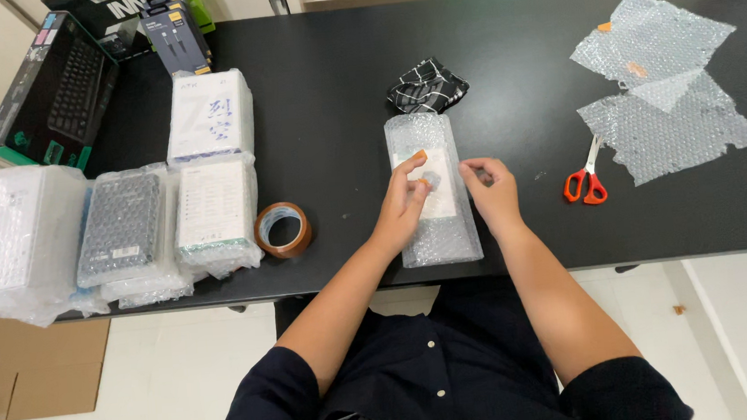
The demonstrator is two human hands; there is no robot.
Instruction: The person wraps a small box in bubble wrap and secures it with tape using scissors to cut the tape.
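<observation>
Bubble-wrapped parcel [432,192] lies mid-frame, long axis running up-down; left hand [402,206] pinches something small over it, right hand [492,193] curls empty at its right edge.

A roll of brown tape [283,230] lies near the front edge of the black table [337,88], at about eight o'clock from its middle. Left of it sit several boxes wrapped in bubble wrap [126,229], with a white box [209,116] just behind them. At ten o'clock a black keyboard box [53,93] hangs over the corner. A folded black checked cloth [426,86] rests near the centre. At two o'clock lie loose bubble wrap sheets [661,81], and red-handled scissors [586,180] lie at their lower left edge.
</observation>
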